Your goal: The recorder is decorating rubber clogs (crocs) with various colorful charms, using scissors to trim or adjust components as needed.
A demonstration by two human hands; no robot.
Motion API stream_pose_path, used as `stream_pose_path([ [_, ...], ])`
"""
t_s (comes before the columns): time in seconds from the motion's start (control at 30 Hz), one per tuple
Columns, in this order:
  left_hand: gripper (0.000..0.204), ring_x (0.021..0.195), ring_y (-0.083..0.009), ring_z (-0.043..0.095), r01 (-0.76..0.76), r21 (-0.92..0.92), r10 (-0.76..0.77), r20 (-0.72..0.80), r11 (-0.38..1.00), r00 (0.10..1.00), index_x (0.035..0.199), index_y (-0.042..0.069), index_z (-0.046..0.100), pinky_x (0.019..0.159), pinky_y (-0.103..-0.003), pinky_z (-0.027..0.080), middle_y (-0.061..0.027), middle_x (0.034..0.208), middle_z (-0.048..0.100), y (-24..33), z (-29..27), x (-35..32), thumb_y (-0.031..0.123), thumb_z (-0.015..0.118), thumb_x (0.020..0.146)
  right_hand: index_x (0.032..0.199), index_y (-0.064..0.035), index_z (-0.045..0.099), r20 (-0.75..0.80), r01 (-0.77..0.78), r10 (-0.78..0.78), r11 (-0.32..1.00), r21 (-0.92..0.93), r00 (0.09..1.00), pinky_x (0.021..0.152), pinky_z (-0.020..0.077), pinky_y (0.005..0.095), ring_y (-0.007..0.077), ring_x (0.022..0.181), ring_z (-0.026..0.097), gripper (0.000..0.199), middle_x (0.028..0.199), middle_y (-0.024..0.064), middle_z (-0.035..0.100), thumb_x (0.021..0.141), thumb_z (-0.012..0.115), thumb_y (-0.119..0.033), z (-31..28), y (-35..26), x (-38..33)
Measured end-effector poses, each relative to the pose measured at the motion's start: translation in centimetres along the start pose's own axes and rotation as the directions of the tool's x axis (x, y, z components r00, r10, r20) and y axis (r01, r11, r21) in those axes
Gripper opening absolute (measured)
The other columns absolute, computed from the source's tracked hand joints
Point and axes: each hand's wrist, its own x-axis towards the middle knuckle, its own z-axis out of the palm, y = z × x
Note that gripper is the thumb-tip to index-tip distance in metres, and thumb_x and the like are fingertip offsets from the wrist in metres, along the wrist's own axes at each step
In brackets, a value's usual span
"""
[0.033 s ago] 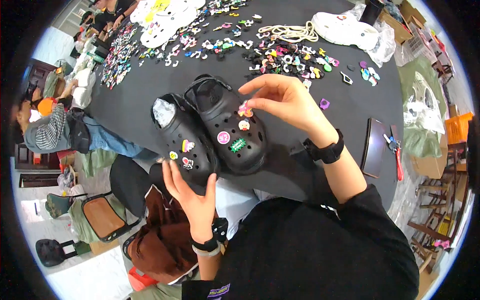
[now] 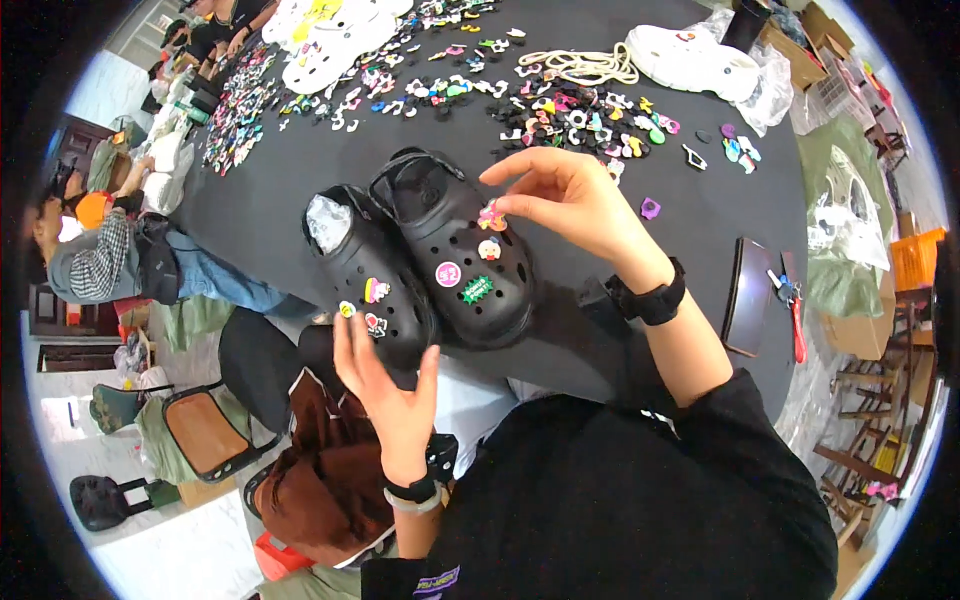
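Observation:
A pair of black clogs stands side by side on the black table, toes toward me. The left clog (image 2: 352,262) has clear plastic stuffed in its opening and several shoe charms on its toe. On the right clog (image 2: 490,318) sit a round pink charm (image 2: 447,274), a green burst-shaped charm (image 2: 477,290) and a small figure charm (image 2: 489,249). My right hand (image 2: 565,195) is curled at that clog's upper side, its thumb against a pink shoe charm (image 2: 491,216). My left hand (image 2: 382,385) is open, fingertips at the left clog's toe and thumb spread.
Piles of loose charms (image 2: 580,120) cover the table's far part. Beyond them lie white clogs (image 2: 690,62) and a coil of cream rope (image 2: 580,66). A dark phone (image 2: 748,295) and red-handled scissors (image 2: 797,325) lie at right. Another person (image 2: 90,265) is at left.
My left hand has shifted slightly right, its thumb a little higher and its fingers over the left clog's lower charms. My right hand and the clogs are nearly still.

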Motion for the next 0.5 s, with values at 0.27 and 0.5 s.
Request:
stream_pose_path([
  [0.27, 0.06, 0.132, -0.0336, 0.042, -0.216, -0.073, 0.225, 0.142, 0.974, 0.964, 0.135, 0.001, 0.05, 0.112, -0.046, 0.027, -0.016, 0.136, 0.052, 1.4, 1.3, 5.6, 0.015, 0.07, 0.081, 0.108, -0.0007, 0.066, 0.044, -0.008, 0.005, 0.997, 0.078, 0.999, 0.077, 0.0537, 0.025, 0.0112, 0.087, 0.067, 0.023, 0.105, 0.005, 0.067, 0.086, 0.07, -0.002, 2.5, 4.6, 0.7],
  [0.5, 0.063, 0.126, -0.0309, 0.048, -0.226, -0.189, 0.293, 0.527, 0.956, 0.798, 0.137, 0.0, 0.044, 0.108, -0.039, 0.035, -0.0176, 0.129, 0.055, 0.6, 1.1, 13.0, 0.016, 0.072, 0.083, 0.102, -0.0037, 0.068, -0.021, 0.165, -0.166, 0.986, -0.015, 0.986, 0.071, 0.0548, 0.0254, 0.015, 0.083, 0.068, 0.024, 0.103, 0.0085, 0.058, 0.08, 0.072, 0.001, 5.1, 5.1, 0.8],
])
